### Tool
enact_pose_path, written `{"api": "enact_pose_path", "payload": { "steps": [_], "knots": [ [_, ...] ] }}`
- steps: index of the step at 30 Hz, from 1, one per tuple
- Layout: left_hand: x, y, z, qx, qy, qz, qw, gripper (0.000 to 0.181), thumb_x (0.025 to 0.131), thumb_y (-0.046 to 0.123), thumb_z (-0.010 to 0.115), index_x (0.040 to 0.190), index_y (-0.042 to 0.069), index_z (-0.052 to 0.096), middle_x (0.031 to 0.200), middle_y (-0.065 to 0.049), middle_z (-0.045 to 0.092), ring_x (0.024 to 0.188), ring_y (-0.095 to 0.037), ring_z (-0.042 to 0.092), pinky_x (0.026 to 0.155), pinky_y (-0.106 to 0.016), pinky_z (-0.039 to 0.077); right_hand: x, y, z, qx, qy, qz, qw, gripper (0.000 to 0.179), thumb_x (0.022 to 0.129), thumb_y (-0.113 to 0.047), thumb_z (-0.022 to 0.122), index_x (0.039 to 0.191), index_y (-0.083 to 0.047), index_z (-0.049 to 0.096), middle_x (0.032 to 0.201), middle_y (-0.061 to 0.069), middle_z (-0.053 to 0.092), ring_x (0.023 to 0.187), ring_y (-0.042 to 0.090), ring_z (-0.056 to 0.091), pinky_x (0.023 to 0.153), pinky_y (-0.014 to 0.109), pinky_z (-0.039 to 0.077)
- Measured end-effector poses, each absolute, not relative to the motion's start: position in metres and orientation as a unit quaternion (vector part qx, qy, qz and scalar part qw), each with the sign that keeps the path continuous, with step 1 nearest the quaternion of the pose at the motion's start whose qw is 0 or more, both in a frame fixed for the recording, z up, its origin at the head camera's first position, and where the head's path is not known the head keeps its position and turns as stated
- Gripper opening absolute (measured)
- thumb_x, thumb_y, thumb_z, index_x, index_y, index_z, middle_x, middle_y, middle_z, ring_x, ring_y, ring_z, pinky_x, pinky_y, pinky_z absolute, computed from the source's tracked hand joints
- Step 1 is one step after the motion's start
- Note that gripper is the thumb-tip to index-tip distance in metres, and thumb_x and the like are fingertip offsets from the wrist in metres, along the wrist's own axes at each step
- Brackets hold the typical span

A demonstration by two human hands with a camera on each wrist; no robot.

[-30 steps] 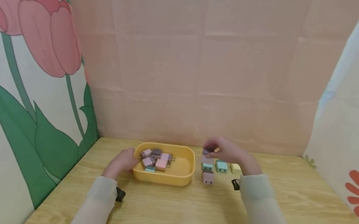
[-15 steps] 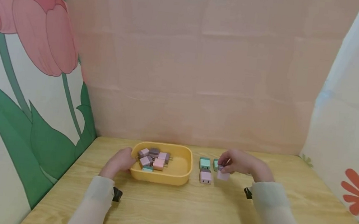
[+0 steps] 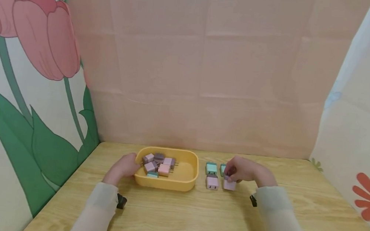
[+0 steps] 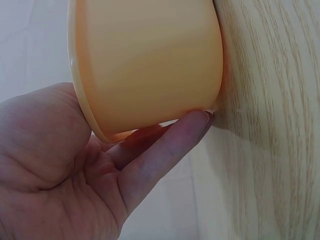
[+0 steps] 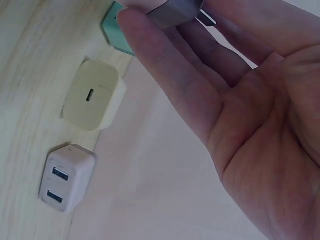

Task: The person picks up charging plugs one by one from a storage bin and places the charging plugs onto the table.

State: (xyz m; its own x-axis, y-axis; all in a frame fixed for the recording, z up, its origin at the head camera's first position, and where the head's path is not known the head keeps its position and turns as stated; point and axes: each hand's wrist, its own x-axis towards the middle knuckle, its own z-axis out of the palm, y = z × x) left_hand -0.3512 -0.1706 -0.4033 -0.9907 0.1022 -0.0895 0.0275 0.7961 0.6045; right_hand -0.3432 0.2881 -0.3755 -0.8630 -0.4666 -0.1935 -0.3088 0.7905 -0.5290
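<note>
At the left end of a yellow plastic bin (image 3: 165, 184), my left hand (image 3: 126, 165) grips the rim. The left wrist view has its fingers along the bin's outer wall (image 4: 150, 60); the thumb tip is hidden. My right hand (image 3: 243, 170) pinches a lavender USB wall charger (image 3: 229, 185) with a dark prong end, low over the table or touching it. Beside it on the left lies a similar lavender charger (image 3: 212, 183). Behind these are a teal charger (image 3: 211, 168) and a second teal charger (image 3: 222, 169), partly covered by the right hand.
Several chargers, among them a pink one (image 3: 163, 170), lie heaped in the bin's left part. The right wrist view also has a pale yellow charger (image 5: 92, 95) and a pale pink charger (image 5: 70, 177) with two ports. A pink sheet (image 3: 202, 76) rises behind the wooden table (image 3: 175, 218).
My right hand has carried the lavender charger rightward and down, from above the left teal charger to beside the other lavender one. My left hand stays on the bin.
</note>
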Motion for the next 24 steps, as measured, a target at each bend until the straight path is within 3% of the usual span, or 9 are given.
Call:
{"api": "enact_pose_path", "payload": {
  "steps": [5, 13, 24],
  "knots": [
    [-0.3511, -0.1698, -0.4036, 0.034, 0.944, 0.321, 0.060, 0.036, 0.103, 0.008, 0.057, 0.135, -0.009, 0.058, 0.103, -0.016, 0.070, 0.079, -0.021, 0.069, 0.066, -0.028, 0.056, -0.3433, 0.2887, -0.3765, -0.208, 0.932, -0.246, 0.165, 0.022, 0.095, 0.002, 0.076, 0.118, 0.004, 0.075, 0.101, 0.009, 0.075, 0.088, 0.016, 0.069, 0.081, 0.042, 0.066],
    [-0.3506, -0.1700, -0.4038, 0.040, 0.944, 0.322, 0.056, 0.036, 0.102, 0.007, 0.057, 0.134, -0.010, 0.058, 0.104, -0.018, 0.071, 0.080, -0.021, 0.070, 0.067, -0.030, 0.059, -0.3454, 0.2896, -0.3750, -0.222, 0.935, -0.229, 0.156, 0.023, 0.095, -0.001, 0.078, 0.117, 0.003, 0.075, 0.100, 0.007, 0.073, 0.088, 0.015, 0.065, 0.076, 0.031, 0.060],
    [-0.3528, -0.1709, -0.4051, 0.033, 0.943, 0.324, 0.059, 0.035, 0.103, 0.007, 0.057, 0.134, -0.009, 0.058, 0.104, -0.017, 0.071, 0.080, -0.021, 0.070, 0.067, -0.029, 0.058, -0.3430, 0.2875, -0.3754, -0.190, 0.940, -0.226, 0.170, 0.042, 0.084, 0.001, 0.086, 0.123, -0.003, 0.071, 0.121, 0.016, 0.073, 0.112, 0.028, 0.069, 0.096, 0.047, 0.061]
  ]
}}
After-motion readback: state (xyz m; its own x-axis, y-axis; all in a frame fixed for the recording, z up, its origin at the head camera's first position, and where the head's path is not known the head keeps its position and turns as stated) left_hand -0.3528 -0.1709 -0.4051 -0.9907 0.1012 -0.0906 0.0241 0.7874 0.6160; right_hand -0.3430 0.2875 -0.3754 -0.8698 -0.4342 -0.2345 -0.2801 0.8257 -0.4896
